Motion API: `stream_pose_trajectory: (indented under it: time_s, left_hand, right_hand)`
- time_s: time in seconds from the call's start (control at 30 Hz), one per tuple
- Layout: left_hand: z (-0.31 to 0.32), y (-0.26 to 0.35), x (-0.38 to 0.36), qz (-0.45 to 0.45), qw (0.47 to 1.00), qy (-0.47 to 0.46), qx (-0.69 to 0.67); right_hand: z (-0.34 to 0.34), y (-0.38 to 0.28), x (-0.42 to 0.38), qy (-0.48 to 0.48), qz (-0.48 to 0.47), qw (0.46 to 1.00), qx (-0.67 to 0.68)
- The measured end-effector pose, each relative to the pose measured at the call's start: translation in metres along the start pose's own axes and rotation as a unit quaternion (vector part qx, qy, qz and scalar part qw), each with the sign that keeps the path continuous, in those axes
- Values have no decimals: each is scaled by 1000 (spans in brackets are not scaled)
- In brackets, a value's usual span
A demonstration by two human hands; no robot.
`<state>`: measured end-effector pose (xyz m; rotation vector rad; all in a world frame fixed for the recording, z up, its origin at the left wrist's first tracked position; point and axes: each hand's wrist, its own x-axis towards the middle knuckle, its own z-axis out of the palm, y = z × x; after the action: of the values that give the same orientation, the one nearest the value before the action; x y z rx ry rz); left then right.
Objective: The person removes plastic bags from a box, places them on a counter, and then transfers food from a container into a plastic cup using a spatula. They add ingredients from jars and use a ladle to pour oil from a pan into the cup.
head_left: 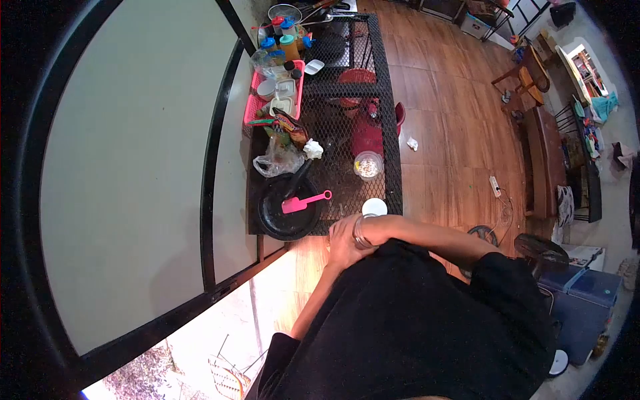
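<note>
My left hand (pixel 343 245) and my right hand (pixel 379 229) meet close to my body at the near end of the black mesh table (pixel 395 140). Between them shows a small round thing with shiny rims (pixel 361 235); its kind is hard to make out. The fingers of both hands are curled about it and partly hidden. Just beyond the hands lies a white round lid (pixel 375 207). Left of them sits a black mortar (pixel 272 222) with a dark pestle (pixel 297 179) and a pink spatula (pixel 303 203) in it. A clear tub (pixel 368 166) with pale contents stands farther up the table.
A pink basket (pixel 253 109) of containers, several sauce bottles (pixel 289 48) and a plastic bag (pixel 279 160) line the wall side. A crumpled tissue (pixel 313 149) lies near the pestle. On the wood floor are a power strip (pixel 495 187) and a fan (pixel 541 248).
</note>
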<state>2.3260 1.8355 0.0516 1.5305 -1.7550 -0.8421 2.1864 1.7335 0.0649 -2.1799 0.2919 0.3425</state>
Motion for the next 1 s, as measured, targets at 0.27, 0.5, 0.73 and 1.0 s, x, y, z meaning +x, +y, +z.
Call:
stream_pose_trajectory:
  time_s: [0.27, 0.5, 0.73, 1.0]
  left_hand:
    - [3, -12, 16, 14, 995, 77, -54]
    - [-4, -19, 68, 1, 990, 99, -99]
    - [1, -27, 78, -21, 980, 163, -115]
    - [-4, -24, 67, -56, 984, 132, -107]
  right_hand:
    - [-42, -26, -51, 168, -3, 985, -49]
    - [-82, 33, -41, 477, 45, 795, 372]
    - [-76, 117, -16, 499, 207, 831, 130]
    - [-70, 108, -23, 568, 179, 794, 120]
